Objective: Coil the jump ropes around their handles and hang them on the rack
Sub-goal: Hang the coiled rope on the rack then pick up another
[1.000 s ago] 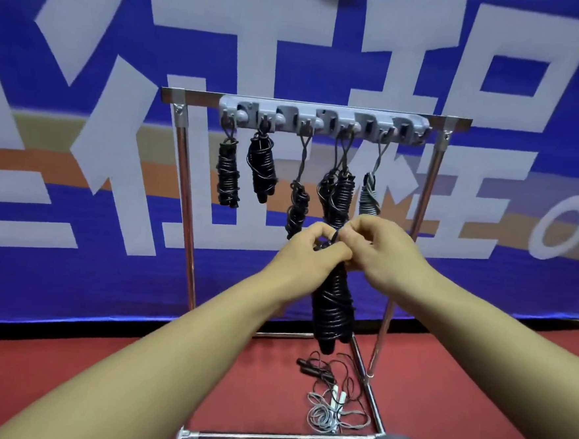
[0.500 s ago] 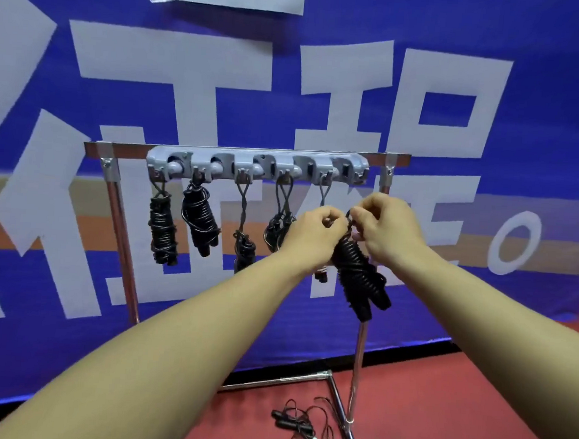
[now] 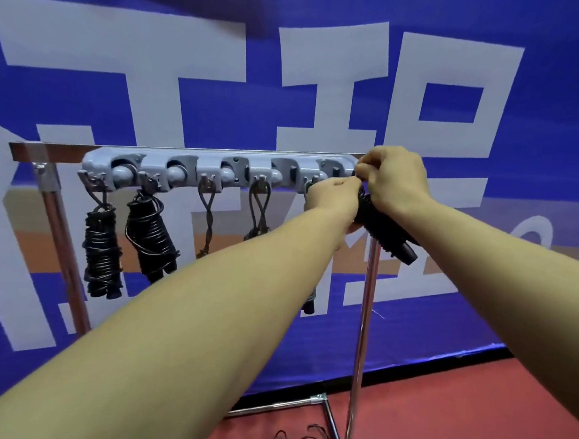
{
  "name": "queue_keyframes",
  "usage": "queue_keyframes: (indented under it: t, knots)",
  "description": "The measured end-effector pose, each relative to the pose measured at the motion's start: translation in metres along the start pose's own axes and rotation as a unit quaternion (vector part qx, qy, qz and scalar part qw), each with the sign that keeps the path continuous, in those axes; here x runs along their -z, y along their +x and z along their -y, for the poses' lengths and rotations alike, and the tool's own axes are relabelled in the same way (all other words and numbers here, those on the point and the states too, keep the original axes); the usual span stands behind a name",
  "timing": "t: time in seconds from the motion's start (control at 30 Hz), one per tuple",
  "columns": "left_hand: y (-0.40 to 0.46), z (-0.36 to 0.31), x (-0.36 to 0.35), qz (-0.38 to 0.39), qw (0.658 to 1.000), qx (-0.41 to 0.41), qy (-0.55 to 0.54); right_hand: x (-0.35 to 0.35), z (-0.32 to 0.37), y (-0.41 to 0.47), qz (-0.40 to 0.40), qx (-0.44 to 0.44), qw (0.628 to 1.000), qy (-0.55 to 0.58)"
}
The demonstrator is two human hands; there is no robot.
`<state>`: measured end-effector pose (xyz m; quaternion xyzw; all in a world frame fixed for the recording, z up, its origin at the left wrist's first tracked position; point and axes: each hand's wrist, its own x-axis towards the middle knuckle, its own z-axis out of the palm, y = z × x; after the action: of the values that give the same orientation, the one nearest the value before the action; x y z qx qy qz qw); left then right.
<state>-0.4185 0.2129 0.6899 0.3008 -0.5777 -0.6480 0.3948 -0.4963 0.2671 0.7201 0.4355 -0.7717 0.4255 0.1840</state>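
At the rack's [image 3: 60,151] right end, we pinch the coiled rope's [image 3: 385,231] loop with both grips, left [image 3: 332,198] and right [image 3: 391,182]; missing the hidden hook risks dropping it.

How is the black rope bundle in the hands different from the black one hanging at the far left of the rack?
The black coiled rope bundle in the hands is tilted and held up by the left hand and right hand; the far-left black coiled bundle hangs straight down from a grey hook, untouched. Both are black rope wound round handles.
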Motion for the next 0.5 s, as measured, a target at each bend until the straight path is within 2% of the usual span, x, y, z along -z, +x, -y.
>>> queue_keyframes:
  t: [0.1, 0.27, 0.33, 0.4, 0.43, 0.5]
  knots:
    - [0.005, 0.009, -0.007, -0.019, 1.000, 0.000, -0.022, 0.000, -0.007, 0.008, 0.020, -0.011, 1.000, 0.007]
    - [0.010, 0.015, -0.014, -0.046, 0.998, -0.005, -0.046, 0.008, -0.008, 0.021, 0.101, -0.022, 0.995, 0.012]
    - [0.012, 0.019, -0.015, -0.046, 0.998, 0.002, -0.041, 0.009, -0.012, 0.027, 0.156, -0.075, 0.982, 0.079]
    - [0.010, 0.023, -0.012, -0.038, 0.999, 0.003, -0.022, 0.010, -0.014, 0.028, 0.216, -0.135, 0.952, 0.170]
    - [0.010, 0.026, -0.010, -0.038, 0.999, 0.002, -0.013, 0.009, -0.014, 0.026, 0.231, -0.151, 0.941, 0.198]
    - [0.011, 0.031, -0.005, -0.033, 0.999, -0.013, 0.015, 0.003, -0.017, 0.023, 0.208, -0.158, 0.936, 0.235]
